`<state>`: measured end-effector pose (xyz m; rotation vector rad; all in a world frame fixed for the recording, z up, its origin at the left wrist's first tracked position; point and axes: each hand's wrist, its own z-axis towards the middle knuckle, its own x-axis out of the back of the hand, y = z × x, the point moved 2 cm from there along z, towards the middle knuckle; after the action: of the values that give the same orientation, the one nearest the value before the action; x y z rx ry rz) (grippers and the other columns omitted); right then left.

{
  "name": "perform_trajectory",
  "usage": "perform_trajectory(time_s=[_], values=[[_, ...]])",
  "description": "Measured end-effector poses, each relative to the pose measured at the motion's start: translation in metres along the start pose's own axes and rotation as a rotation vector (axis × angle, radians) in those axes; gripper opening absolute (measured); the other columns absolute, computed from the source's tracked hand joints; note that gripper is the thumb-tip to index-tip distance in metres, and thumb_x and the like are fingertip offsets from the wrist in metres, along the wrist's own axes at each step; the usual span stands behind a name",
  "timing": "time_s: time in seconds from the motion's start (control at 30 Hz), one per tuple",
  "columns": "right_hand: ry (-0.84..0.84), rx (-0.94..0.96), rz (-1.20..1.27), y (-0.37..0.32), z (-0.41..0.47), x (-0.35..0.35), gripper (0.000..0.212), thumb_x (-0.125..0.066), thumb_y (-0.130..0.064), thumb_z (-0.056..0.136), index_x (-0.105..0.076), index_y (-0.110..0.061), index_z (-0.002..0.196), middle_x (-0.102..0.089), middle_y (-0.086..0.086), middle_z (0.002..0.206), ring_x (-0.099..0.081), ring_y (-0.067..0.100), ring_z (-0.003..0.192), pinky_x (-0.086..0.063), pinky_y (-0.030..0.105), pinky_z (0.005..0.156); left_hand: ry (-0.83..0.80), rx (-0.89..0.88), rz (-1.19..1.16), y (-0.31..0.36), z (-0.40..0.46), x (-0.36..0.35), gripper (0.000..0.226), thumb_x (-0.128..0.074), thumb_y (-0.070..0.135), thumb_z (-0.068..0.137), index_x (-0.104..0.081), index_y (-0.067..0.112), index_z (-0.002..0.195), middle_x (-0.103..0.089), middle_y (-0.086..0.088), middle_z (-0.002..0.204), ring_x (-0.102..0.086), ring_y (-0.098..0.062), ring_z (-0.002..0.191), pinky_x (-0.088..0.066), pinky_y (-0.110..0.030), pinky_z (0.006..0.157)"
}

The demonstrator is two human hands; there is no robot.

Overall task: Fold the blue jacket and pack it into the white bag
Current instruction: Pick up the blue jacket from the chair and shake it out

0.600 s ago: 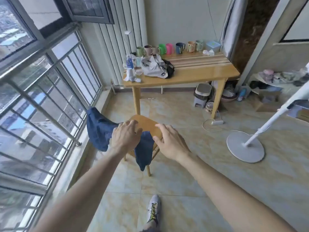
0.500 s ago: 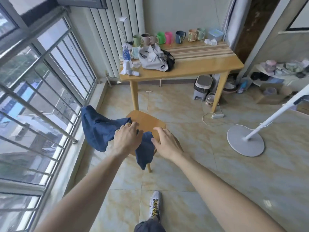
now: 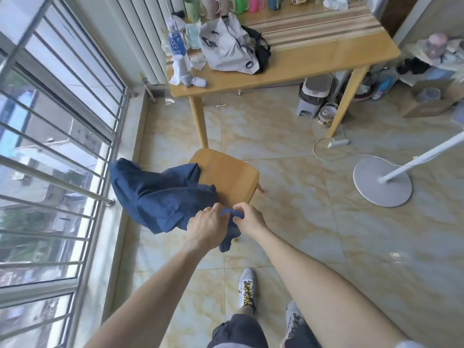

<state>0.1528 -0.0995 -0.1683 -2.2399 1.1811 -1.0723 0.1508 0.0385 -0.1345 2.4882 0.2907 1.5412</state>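
I am only at the start: my left hand (image 3: 207,228) and right hand (image 3: 248,219) both have a closed grip on bunched cloth of the blue jacket (image 3: 160,194), which sits crumpled at the near left edge of the wooden stool (image 3: 231,174), part of it spilling off toward the window. No fold shows in it yet. The white bag (image 3: 226,46) lies slumped near the left end of the counter (image 3: 313,64), well apart from the jacket, its mouth not clearly visible. By my reckoning, the folding, carrying and packing all remain.
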Motion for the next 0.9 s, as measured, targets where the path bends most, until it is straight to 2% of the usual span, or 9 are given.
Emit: perform_trajectory(time_s=[0.13, 0.27, 0.37, 0.43, 0.53, 0.67, 0.73, 0.83, 0.9], values=[[0.037, 0.039, 0.274, -0.02, -0.009, 0.016, 0.044, -0.068, -0.011, 0.091, -0.056, -0.016, 0.133, -0.06, 0.004, 0.135, -0.055, 0.023, 0.126, -0.046, 0.027, 0.096, -0.05, 0.139, -0.212, 0.015, 0.002, 0.021, 0.05, -0.032, 0.056, 0.1, -0.06, 0.016, 0.107, -0.066, -0.006, 0.109, -0.06, -0.032, 0.108, -0.044, -0.042, 0.085], [0.018, 0.206, 0.567, -0.058, -0.034, 0.046, 0.051, -0.068, -0.002, 0.089, -0.054, -0.015, 0.136, -0.065, 0.0, 0.128, -0.061, 0.016, 0.122, -0.051, 0.01, 0.078, -0.058, 0.256, -0.618, 0.044, 0.009, 0.061, 0.061, -0.046, 0.072, 0.082, -0.069, 0.016, 0.084, -0.071, -0.005, 0.084, -0.064, -0.027, 0.085, -0.048, -0.038, 0.074], [-0.012, 0.34, 0.683, -0.076, -0.065, 0.086, 0.062, -0.07, 0.002, 0.087, -0.048, -0.017, 0.141, -0.066, -0.004, 0.12, -0.064, 0.01, 0.113, -0.055, 0.013, 0.081, 0.059, 0.216, -0.917, 0.078, 0.01, 0.099, 0.027, -0.064, 0.033, 0.088, -0.073, 0.013, 0.071, -0.072, -0.004, 0.067, -0.068, -0.028, 0.07, -0.053, -0.037, 0.066], [-0.038, 0.437, 0.715, -0.076, -0.084, 0.12, 0.063, -0.068, 0.002, 0.088, -0.045, -0.021, 0.141, -0.07, -0.001, 0.119, -0.068, 0.009, 0.109, -0.056, 0.021, 0.089, 0.13, 0.127, -0.943, 0.105, 0.008, 0.127, 0.022, -0.056, 0.007, 0.085, -0.073, 0.008, 0.071, -0.074, -0.005, 0.069, -0.068, -0.028, 0.072, -0.051, -0.039, 0.069], [0.015, 0.605, 0.573, -0.065, -0.107, 0.18, 0.051, -0.056, -0.003, 0.092, -0.051, -0.03, 0.135, -0.072, -0.003, 0.118, -0.068, 0.007, 0.105, -0.053, 0.023, 0.093, 0.233, 0.014, -0.899, 0.154, -0.002, 0.166, 0.027, -0.042, 0.0, 0.072, -0.068, 0.006, 0.072, -0.072, -0.011, 0.073, -0.064, -0.03, 0.073, -0.048, -0.039, 0.068], [0.289, 0.743, 0.286, -0.036, -0.116, 0.27, 0.04, -0.058, -0.018, 0.096, -0.055, -0.033, 0.132, -0.064, -0.009, 0.119, -0.062, 0.005, 0.1, -0.049, 0.021, 0.083, 0.43, -0.115, -0.746, 0.234, -0.028, 0.219, 0.031, -0.045, 0.002, 0.086, -0.07, 0.02, 0.09, -0.069, 0.002, 0.087, -0.061, -0.019, 0.083, -0.047, -0.029, 0.068], [0.342, 0.738, 0.143, -0.023, -0.113, 0.304, 0.047, -0.063, -0.029, 0.094, -0.048, -0.036, 0.139, -0.059, -0.008, 0.127, -0.06, 0.008, 0.107, -0.05, 0.027, 0.088, 0.513, -0.265, -0.686, 0.272, -0.048, 0.247, 0.028, -0.05, 0.008, 0.091, -0.073, 0.022, 0.097, -0.073, 0.008, 0.089, -0.064, -0.012, 0.086, -0.049, -0.031, 0.076], [0.371, 0.792, -0.047, -0.012, -0.117, 0.35, 0.068, -0.068, -0.045, 0.086, -0.034, -0.042, 0.145, -0.055, -0.008, 0.135, -0.055, 0.014, 0.119, -0.048, 0.037, 0.1, 0.61, -0.417, -0.618, 0.325, -0.079, 0.281, 0.014, -0.063, 0.015, 0.094, -0.074, 0.025, 0.097, -0.068, 0.024, 0.067, -0.058, 0.007, 0.061, -0.045, -0.022, 0.062], [0.313, 0.856, -0.127, -0.016, -0.127, 0.369, 0.081, -0.073, -0.045, 0.078, -0.028, -0.047, 0.146, -0.057, -0.01, 0.133, -0.053, 0.013, 0.117, -0.048, 0.036, 0.095, 0.718, -0.509, -0.55, 0.354, -0.098, 0.301, 0.012, -0.067, 0.012, 0.091, -0.074, 0.023, 0.091, -0.065, 0.028, 0.062, -0.058, 0.011, 0.059, -0.043, -0.012, 0.059]])
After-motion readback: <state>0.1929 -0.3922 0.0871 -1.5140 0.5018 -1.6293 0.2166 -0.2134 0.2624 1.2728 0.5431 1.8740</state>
